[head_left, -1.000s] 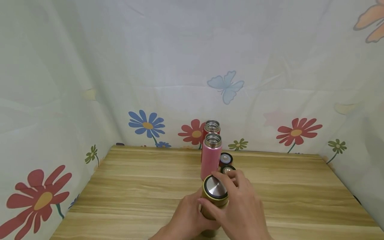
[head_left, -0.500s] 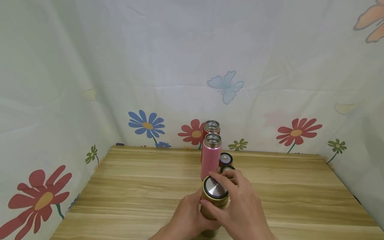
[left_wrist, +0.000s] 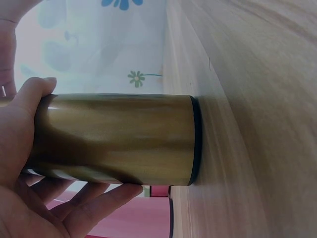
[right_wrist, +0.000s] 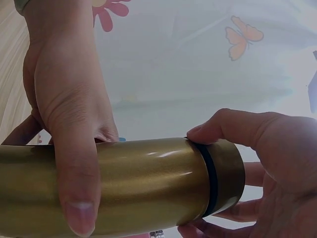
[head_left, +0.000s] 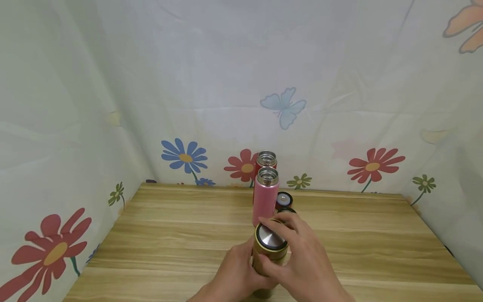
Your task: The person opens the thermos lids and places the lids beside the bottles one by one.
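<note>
A gold thermos (left_wrist: pixel 119 139) stands upright on the table near its front, its lid (head_left: pixel 271 237) topped by a silver disc with a black ring. My left hand (head_left: pixel 235 268) wraps round the thermos body, thumb on one side and fingers on the other. At the top, my right hand (head_left: pixel 305 260) grips the lid between thumb and fingers. In the right wrist view a dark band separates lid and body (right_wrist: pixel 148 183). Just behind stands a pink bottle (head_left: pixel 266 201) with its steel mouth uncovered. A red bottle (head_left: pixel 258 170), also uncovered, is mostly hidden behind it.
Two removed lids lie to the right of the bottles: one (head_left: pixel 284 199) farther back, the other (head_left: pixel 286 210) partly covered by my right hand. The wood-grain table (head_left: pixel 181 239) is enclosed by a flower-printed cloth (head_left: pixel 211 105) at the back and sides.
My right hand's fingers have shifted counterclockwise round the lid: the index fingertip went left and the thumb tip right. The left hand and thermos body stay in place.
</note>
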Demonstrator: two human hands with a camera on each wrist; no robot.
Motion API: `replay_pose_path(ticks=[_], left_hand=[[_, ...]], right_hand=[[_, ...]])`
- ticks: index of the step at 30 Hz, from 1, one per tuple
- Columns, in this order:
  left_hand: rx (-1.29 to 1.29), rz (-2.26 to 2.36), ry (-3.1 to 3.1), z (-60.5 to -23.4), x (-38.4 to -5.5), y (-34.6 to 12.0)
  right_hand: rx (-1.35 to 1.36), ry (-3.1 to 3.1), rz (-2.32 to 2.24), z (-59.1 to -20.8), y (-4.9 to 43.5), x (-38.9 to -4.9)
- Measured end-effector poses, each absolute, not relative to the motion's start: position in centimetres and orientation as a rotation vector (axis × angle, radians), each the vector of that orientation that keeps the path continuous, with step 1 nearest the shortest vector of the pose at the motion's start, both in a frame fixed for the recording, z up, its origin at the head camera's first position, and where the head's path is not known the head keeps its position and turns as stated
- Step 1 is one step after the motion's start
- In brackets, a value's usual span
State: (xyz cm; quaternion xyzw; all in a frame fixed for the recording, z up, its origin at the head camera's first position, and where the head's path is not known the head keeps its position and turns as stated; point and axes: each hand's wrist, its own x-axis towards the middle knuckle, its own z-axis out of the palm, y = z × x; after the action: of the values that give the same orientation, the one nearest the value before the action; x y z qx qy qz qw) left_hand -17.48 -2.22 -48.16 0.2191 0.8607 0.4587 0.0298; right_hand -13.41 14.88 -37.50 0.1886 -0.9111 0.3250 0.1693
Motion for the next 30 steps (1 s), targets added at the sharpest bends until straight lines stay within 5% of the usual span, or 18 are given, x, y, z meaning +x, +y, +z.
replay_pose_path(ticks=[30], left_hand=[[0.604, 1.451, 2.564, -47.75, -17.48, -2.02]], right_hand=[[0.378, -2.581, 0.698, -37.63, 14.39, -12.94]])
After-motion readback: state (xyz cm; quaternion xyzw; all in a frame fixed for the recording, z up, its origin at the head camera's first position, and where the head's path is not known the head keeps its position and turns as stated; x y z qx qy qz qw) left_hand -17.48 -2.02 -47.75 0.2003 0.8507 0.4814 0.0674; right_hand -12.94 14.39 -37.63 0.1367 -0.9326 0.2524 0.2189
